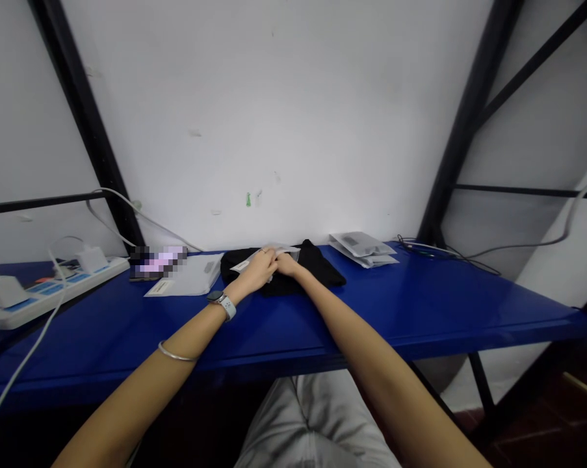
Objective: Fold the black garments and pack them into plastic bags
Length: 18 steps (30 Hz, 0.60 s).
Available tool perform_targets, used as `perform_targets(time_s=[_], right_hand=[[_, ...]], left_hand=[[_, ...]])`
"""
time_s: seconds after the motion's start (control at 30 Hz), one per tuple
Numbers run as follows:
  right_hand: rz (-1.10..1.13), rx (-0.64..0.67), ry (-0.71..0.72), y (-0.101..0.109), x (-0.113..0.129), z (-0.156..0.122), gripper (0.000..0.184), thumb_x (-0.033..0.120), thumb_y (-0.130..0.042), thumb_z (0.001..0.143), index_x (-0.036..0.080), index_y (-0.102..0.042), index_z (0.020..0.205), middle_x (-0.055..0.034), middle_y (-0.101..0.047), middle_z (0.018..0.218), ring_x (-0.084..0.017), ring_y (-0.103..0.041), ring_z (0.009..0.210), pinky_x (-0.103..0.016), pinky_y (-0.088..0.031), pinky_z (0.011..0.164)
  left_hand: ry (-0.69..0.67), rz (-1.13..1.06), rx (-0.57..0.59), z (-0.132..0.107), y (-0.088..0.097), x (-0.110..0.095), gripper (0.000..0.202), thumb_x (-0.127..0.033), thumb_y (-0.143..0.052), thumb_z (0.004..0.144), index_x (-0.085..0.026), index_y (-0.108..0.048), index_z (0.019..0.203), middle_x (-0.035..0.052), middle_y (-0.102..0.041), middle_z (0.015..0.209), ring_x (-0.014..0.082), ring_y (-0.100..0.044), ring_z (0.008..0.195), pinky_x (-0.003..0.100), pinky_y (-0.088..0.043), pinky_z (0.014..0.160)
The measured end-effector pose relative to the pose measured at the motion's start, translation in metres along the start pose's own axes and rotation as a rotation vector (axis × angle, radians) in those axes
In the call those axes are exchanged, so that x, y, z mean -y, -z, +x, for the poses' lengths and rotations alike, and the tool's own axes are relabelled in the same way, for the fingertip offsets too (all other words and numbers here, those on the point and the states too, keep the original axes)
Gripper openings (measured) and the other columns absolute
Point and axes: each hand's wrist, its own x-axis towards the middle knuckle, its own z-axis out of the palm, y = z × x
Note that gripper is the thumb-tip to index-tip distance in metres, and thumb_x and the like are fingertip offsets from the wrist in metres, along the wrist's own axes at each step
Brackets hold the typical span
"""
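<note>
My left hand (pixel 260 269) and my right hand (pixel 286 264) meet close together at the middle of the blue table. Both have their fingers closed on a translucent plastic bag (pixel 241 266), whose edges show to the left of and behind them. The fingertips are partly hidden. Beneath the bag and the hands a piece of black cloth (pixel 320 266) lies spread and rumpled on the tabletop. A watch and a metal bangle are on my left arm.
Flat translucent bags (pixel 190 276) lie left, beside a phone (pixel 159 262). More packed bags (pixel 362 246) are stacked right, near dark cables (pixel 449 252). A power strip (pixel 54 296) with plugged-in chargers stands far left. The blue table (pixel 410 305) meets a white wall between black posts.
</note>
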Motion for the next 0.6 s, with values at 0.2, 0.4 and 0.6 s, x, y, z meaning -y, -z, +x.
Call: perform_targets(time_s=[0.2, 0.4, 0.6], right_hand=[[0.344, 0.125, 0.056, 0.047, -0.024, -0.022, 0.024, 0.021, -0.059, 0.082, 0.017, -0.071, 0.102, -0.0051, -0.071, 0.103, -0.016, -0.064, 0.094, -0.030, -0.047, 0.089], [0.093, 0.223, 0.126, 0.028, -0.008, -0.023, 0.023, 0.009, -0.057, 0.079, 0.016, -0.071, 0.096, -0.0048, -0.072, 0.098, -0.018, -0.064, 0.089, -0.030, -0.046, 0.084], [-0.010, 0.183, 0.152, 0.032, 0.001, -0.029, 0.017, 0.008, -0.058, 0.079, 0.015, -0.070, 0.088, -0.0035, -0.071, 0.089, -0.015, -0.062, 0.081, -0.026, -0.044, 0.077]], left_hand=[[0.070, -0.006, -0.065, 0.002, 0.009, 0.015, 0.014, -0.015, -0.043, 0.080, -0.021, -0.041, 0.067, 0.0032, -0.051, 0.076, 0.0194, -0.052, 0.077, 0.035, -0.044, 0.077], [0.016, -0.052, 0.030, -0.002, 0.008, 0.003, 0.018, -0.015, -0.042, 0.080, -0.020, -0.041, 0.063, 0.0071, -0.057, 0.094, 0.0184, -0.055, 0.080, 0.034, -0.044, 0.077], [-0.142, -0.102, 0.276, -0.007, 0.038, 0.004, 0.014, -0.025, -0.064, 0.071, -0.019, -0.051, 0.073, 0.0069, -0.059, 0.104, 0.0226, -0.055, 0.099, 0.033, -0.044, 0.084]])
